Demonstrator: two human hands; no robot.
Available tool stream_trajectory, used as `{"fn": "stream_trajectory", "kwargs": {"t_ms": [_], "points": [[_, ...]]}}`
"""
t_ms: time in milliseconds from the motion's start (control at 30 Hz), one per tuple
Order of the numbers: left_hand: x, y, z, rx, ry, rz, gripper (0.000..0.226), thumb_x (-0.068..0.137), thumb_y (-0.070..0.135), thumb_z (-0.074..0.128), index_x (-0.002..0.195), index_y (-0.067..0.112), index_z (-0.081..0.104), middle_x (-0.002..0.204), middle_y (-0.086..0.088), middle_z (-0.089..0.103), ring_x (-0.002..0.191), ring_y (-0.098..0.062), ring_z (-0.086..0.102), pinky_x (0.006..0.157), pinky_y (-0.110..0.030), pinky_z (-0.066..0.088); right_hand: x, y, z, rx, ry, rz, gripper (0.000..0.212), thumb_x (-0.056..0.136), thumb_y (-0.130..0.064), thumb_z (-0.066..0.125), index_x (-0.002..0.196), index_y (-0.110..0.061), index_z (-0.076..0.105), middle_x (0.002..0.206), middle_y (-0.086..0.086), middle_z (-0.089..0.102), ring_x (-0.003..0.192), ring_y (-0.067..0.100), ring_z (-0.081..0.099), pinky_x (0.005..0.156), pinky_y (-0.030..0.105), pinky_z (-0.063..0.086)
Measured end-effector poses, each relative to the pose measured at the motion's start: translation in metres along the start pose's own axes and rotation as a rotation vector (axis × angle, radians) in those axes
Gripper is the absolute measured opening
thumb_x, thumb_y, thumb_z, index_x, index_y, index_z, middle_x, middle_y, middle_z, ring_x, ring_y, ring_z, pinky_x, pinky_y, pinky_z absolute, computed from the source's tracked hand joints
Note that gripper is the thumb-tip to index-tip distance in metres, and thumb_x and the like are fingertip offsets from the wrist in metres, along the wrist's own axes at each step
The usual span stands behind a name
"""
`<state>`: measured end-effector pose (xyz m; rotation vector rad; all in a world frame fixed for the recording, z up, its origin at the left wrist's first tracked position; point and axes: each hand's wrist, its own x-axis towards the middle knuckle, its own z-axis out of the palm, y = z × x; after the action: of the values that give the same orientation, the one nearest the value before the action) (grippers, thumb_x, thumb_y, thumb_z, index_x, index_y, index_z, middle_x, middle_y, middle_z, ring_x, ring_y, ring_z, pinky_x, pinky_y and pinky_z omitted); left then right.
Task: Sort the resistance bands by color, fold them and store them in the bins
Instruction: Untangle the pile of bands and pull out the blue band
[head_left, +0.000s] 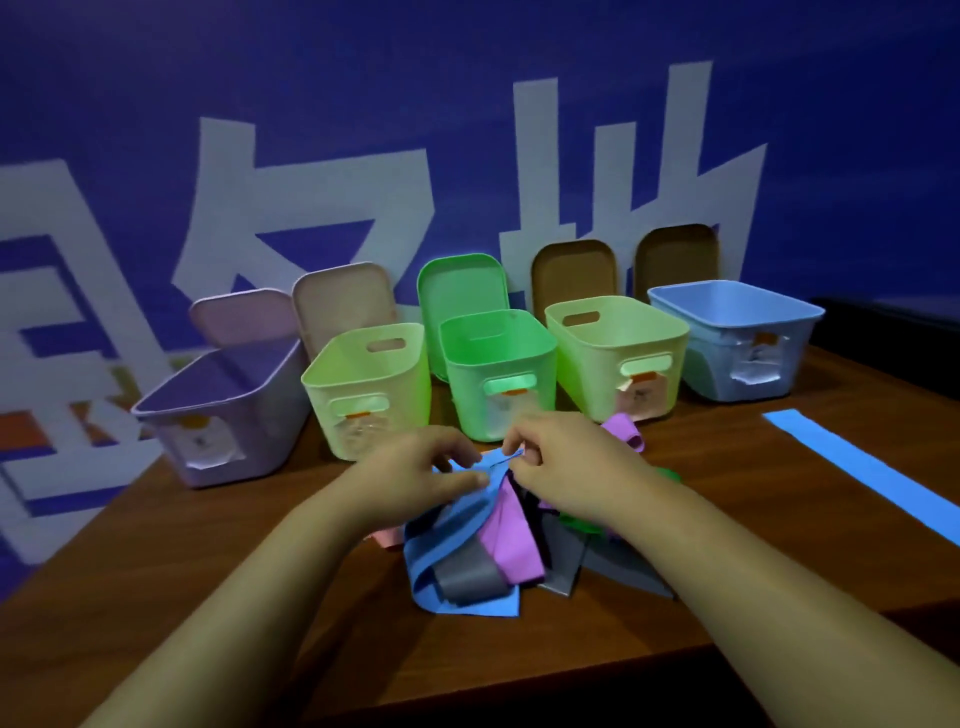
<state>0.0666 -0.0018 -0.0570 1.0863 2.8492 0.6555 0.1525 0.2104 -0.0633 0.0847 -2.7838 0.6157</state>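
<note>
Background: a blue wall bearing large white characters, with a brown wooden tabletop set against it.

Five open bins stand in a row along the far edge, mouths up, presumably one per colour. From the left they are a lilac bin, a pale green bin, a green bin, a second pale green bin and a blue bin. No band shows in any, though the interiors are only partly seen. The lids lean on the wall behind, clear of the working area.

The pile of bands lies mid-tabletop, just in front of the green bin. Blue, purple and grey strips overlap in a tangle.

The left hand pinches a blue band at the top of the pile between thumb and curled fingers. The right hand, fingers curled, pinches the same band's upper edge just beside it. Judgement: the two-handed hold serves to draw this band free of the tangle.

A flat blue strip lies alone toward the right edge, well apart from the pile, probably set out with its colour for folding. Sorting is judged to be at an early stage.
</note>
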Motion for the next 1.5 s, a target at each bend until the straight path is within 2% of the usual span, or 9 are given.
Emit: {"fn": "stream_trajectory", "kwargs": {"t_ms": [67, 133, 233, 333, 533, 700, 1033, 1267, 1500], "points": [[0.000, 0.000, 0.011, -0.020, -0.002, -0.011, 0.039, 0.088, 0.062, 0.076, 0.114, 0.033, 0.072, 0.108, 0.018, 0.071, 0.094, 0.002, 0.065, 0.080, -0.020, 0.053, 0.006, 0.001, 0.012, -0.090, -0.013, -0.012, 0.024, 0.093, -0.031, 0.059, 0.115, -0.036, 0.067, 0.103, -0.009, 0.063, 0.102, 0.020, 0.061, 0.076, 0.036, 0.046], [0.003, 0.001, 0.022, -0.029, 0.028, -0.013, 0.039, 0.086, 0.063, 0.077, 0.111, 0.034, 0.071, 0.107, 0.017, 0.071, 0.091, 0.002, 0.064, 0.079, -0.019, 0.053, 0.007, 0.005, 0.022, -0.110, 0.029, -0.011, 0.023, 0.094, -0.030, 0.059, 0.116, -0.037, 0.061, 0.103, -0.011, 0.061, 0.104, 0.020, 0.058, 0.077, 0.037, 0.046], [0.006, -0.001, 0.028, -0.043, 0.070, -0.021, 0.036, 0.085, 0.064, 0.078, 0.107, 0.037, 0.070, 0.103, 0.020, 0.070, 0.089, 0.008, 0.062, 0.067, -0.007, 0.043, 0.004, 0.012, 0.033, -0.005, 0.087, 0.032, 0.023, 0.094, -0.031, 0.062, 0.113, -0.040, 0.051, 0.086, -0.014, 0.055, 0.086, 0.015, 0.059, 0.076, 0.040, 0.054], [0.007, -0.006, 0.026, -0.116, 0.100, -0.028, 0.034, 0.086, 0.060, 0.079, 0.109, 0.035, 0.074, 0.102, 0.021, 0.072, 0.090, 0.009, 0.062, 0.068, -0.005, 0.043, 0.004, 0.020, 0.035, 0.113, 0.176, 0.055, 0.029, 0.092, -0.029, 0.067, 0.101, -0.043, 0.043, 0.088, -0.014, 0.058, 0.079, 0.003, 0.058, 0.073, 0.037, 0.052], [0.005, -0.008, 0.025, -0.149, 0.138, -0.062, 0.033, 0.083, 0.057, 0.083, 0.110, 0.040, 0.073, 0.098, 0.026, 0.069, 0.087, 0.009, 0.063, 0.070, -0.014, 0.045, 0.004, 0.028, 0.046, 0.141, 0.177, 0.078, 0.016, 0.091, -0.032, 0.064, 0.093, -0.034, 0.048, 0.082, -0.011, 0.063, 0.076, 0.012, 0.062, 0.071, 0.046, 0.058], [0.004, -0.009, 0.025, -0.164, 0.215, -0.035, 0.031, 0.082, 0.046, 0.088, 0.109, 0.041, 0.074, 0.104, 0.025, 0.070, 0.091, 0.004, 0.064, 0.070, -0.011, 0.047, 0.004, 0.032, 0.048, 0.187, 0.173, 0.083, 0.015, 0.089, -0.031, 0.063, 0.087, -0.032, 0.049, 0.077, -0.007, 0.062, 0.072, 0.014, 0.061, 0.069, 0.048, 0.057], [0.004, -0.006, 0.039, -0.124, 0.374, -0.068, 0.022, 0.086, 0.030, 0.087, 0.097, 0.037, 0.070, 0.089, 0.020, 0.066, 0.083, 0.000, 0.062, 0.072, -0.025, 0.052, 0.000, 0.030, 0.049, 0.155, 0.148, 0.104, 0.014, 0.093, -0.034, 0.062, 0.086, -0.032, 0.049, 0.074, -0.006, 0.063, 0.071, 0.014, 0.061, 0.067, 0.046, 0.057], [0.001, 0.001, 0.041, -0.137, 0.359, -0.114, 0.022, 0.090, 0.024, 0.084, 0.105, 0.032, 0.071, 0.087, 0.014, 0.066, 0.081, -0.002, 0.062, 0.064, -0.011, 0.044, -0.003, 0.023, 0.048, 0.116, 0.163, 0.090, 0.014, 0.093, -0.033, 0.061, 0.089, -0.031, 0.048, 0.072, -0.003, 0.062, 0.069, 0.016, 0.059, 0.064, 0.046, 0.056], [0.014, 0.016, 0.010, -0.260, 0.182, -0.258, 0.037, 0.083, 0.051, 0.086, 0.105, 0.026, 0.070, 0.094, 0.006, 0.071, 0.087, -0.010, 0.066, 0.071, -0.028, 0.054, -0.006, 0.012, 0.038, 0.122, 0.233, 0.067, 0.020, 0.097, -0.038, 0.065, 0.087, -0.030, 0.049, 0.075, -0.004, 0.058, 0.071, 0.013, 0.056, 0.063, 0.047, 0.055]]}}
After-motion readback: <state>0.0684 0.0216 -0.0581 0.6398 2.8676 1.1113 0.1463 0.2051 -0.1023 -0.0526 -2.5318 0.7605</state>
